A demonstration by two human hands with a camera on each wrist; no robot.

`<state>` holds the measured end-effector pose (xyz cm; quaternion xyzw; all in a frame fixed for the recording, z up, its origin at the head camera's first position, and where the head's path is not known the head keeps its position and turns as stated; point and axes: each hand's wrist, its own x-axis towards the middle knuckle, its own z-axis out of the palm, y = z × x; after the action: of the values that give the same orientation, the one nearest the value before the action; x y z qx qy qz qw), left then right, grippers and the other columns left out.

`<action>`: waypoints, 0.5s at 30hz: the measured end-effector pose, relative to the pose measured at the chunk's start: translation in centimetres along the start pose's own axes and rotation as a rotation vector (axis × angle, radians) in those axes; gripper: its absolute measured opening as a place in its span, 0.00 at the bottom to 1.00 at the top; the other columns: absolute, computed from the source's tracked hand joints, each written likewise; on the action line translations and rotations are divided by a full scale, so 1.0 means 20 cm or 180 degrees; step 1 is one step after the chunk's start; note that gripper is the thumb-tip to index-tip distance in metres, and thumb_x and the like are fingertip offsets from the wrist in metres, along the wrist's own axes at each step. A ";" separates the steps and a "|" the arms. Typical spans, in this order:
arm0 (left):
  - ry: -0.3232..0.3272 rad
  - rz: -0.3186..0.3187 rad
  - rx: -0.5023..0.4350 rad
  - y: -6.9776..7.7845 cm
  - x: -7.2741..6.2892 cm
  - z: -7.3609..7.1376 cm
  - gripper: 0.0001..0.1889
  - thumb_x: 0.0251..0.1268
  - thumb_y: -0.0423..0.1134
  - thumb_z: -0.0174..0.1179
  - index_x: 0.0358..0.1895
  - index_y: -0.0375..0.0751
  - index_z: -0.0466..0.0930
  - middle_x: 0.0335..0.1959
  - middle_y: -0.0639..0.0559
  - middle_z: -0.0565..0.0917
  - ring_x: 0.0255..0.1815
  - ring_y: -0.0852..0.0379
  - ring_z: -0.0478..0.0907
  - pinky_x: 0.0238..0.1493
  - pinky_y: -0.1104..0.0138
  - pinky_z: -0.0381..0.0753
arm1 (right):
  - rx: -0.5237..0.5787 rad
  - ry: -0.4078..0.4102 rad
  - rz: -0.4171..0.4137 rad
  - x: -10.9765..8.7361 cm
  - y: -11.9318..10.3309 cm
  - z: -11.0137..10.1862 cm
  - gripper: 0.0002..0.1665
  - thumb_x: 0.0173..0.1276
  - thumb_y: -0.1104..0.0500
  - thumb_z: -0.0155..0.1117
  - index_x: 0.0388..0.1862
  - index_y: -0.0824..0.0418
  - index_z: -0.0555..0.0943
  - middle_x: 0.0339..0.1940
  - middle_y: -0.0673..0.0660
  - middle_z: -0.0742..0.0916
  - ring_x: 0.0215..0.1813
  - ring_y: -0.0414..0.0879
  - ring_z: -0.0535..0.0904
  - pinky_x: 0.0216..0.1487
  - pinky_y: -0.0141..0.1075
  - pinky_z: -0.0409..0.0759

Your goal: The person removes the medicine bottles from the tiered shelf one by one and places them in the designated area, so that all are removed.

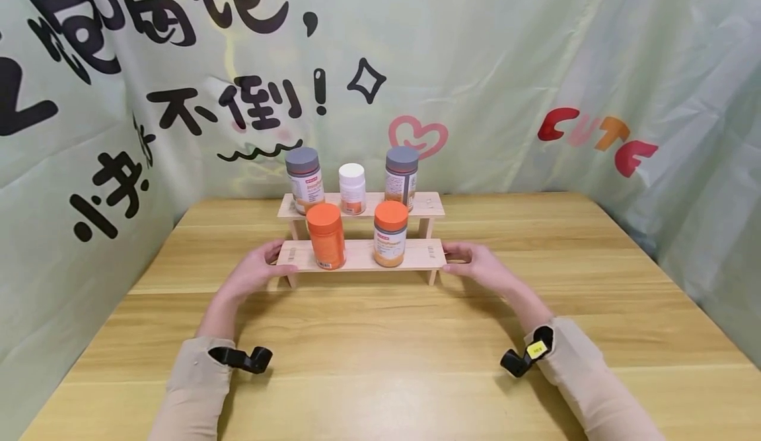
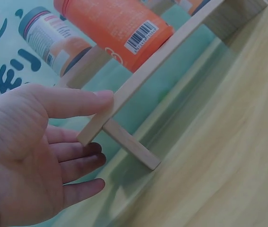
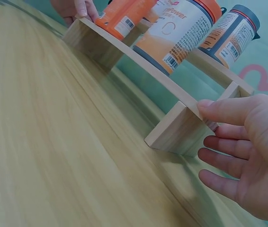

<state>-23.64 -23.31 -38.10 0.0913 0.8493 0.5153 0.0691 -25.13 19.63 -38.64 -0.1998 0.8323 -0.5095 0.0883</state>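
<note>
My left hand (image 1: 259, 271) holds the left end of the lower wooden shelf (image 1: 360, 256), its thumb (image 2: 84, 102) on the front edge and its other fingers behind the end. At the opposite end, my right hand (image 1: 478, 266) grips the board the same way, with the thumb (image 3: 224, 109) against the front corner. On this lower board stand an all-orange jar (image 1: 327, 239) and an orange-lidded jar (image 1: 390, 236) with a white label. The higher shelf (image 1: 376, 203) behind bears a grey-lidded jar (image 1: 306, 180) at left, a small white bottle (image 1: 353, 189) and another grey-lidded jar (image 1: 401, 177).
The shelves stand toward the back of a wood-grain table (image 1: 368, 355). A pale green curtain (image 1: 487, 65) with black lettering and a pink heart hangs behind and along the sides. Black camera mounts are strapped around both wrists.
</note>
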 end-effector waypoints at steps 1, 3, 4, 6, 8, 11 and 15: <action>0.0000 -0.0007 0.0012 -0.01 0.00 -0.01 0.45 0.56 0.38 0.65 0.69 0.22 0.46 0.68 0.28 0.55 0.68 0.37 0.54 0.68 0.51 0.53 | 0.0037 0.0015 0.0022 0.00 0.00 0.01 0.34 0.62 0.62 0.63 0.63 0.76 0.65 0.58 0.71 0.76 0.59 0.60 0.72 0.58 0.43 0.73; -0.0014 -0.0008 0.0052 -0.02 0.00 -0.02 0.45 0.56 0.39 0.64 0.68 0.21 0.46 0.68 0.27 0.55 0.68 0.36 0.54 0.68 0.50 0.53 | 0.0072 0.0020 0.0034 0.01 0.00 0.03 0.34 0.62 0.62 0.63 0.63 0.76 0.64 0.58 0.71 0.75 0.60 0.60 0.71 0.59 0.44 0.71; -0.0006 -0.0018 0.0059 -0.02 0.00 -0.02 0.45 0.56 0.39 0.64 0.68 0.21 0.46 0.68 0.28 0.55 0.68 0.36 0.54 0.68 0.50 0.53 | 0.0080 0.0018 0.0042 0.01 0.00 0.03 0.34 0.62 0.62 0.63 0.63 0.76 0.64 0.58 0.71 0.75 0.60 0.60 0.71 0.59 0.45 0.71; -0.0002 -0.0039 0.0066 -0.03 -0.01 -0.03 0.44 0.56 0.39 0.64 0.69 0.21 0.46 0.68 0.28 0.54 0.68 0.36 0.54 0.68 0.50 0.54 | 0.0096 0.0020 0.0070 0.02 0.00 0.04 0.35 0.62 0.61 0.63 0.64 0.75 0.64 0.59 0.70 0.75 0.60 0.60 0.71 0.60 0.46 0.70; -0.0013 -0.0043 0.0054 -0.03 -0.01 -0.04 0.44 0.57 0.38 0.63 0.69 0.22 0.46 0.68 0.28 0.54 0.68 0.36 0.54 0.67 0.50 0.54 | 0.0066 0.0003 0.0052 0.02 0.00 0.04 0.35 0.62 0.60 0.63 0.64 0.75 0.64 0.59 0.70 0.75 0.60 0.60 0.71 0.60 0.47 0.70; -0.0014 -0.0071 -0.0007 -0.03 -0.01 -0.05 0.43 0.58 0.37 0.63 0.69 0.23 0.46 0.69 0.29 0.55 0.68 0.37 0.54 0.68 0.51 0.54 | 0.0038 -0.0032 -0.0001 0.03 -0.01 0.02 0.34 0.63 0.60 0.62 0.64 0.75 0.64 0.59 0.70 0.75 0.60 0.61 0.71 0.59 0.47 0.70; -0.0035 -0.0087 -0.0050 -0.03 0.00 -0.04 0.43 0.59 0.37 0.62 0.70 0.24 0.45 0.69 0.29 0.54 0.69 0.37 0.54 0.68 0.51 0.54 | 0.0025 0.0036 -0.0054 0.04 -0.06 -0.04 0.33 0.65 0.62 0.59 0.65 0.76 0.62 0.59 0.71 0.74 0.60 0.62 0.70 0.59 0.47 0.71</action>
<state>-23.96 -24.28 -38.21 0.0819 0.8460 0.5205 0.0815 -25.81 19.59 -37.18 -0.2037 0.8290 -0.5146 0.0800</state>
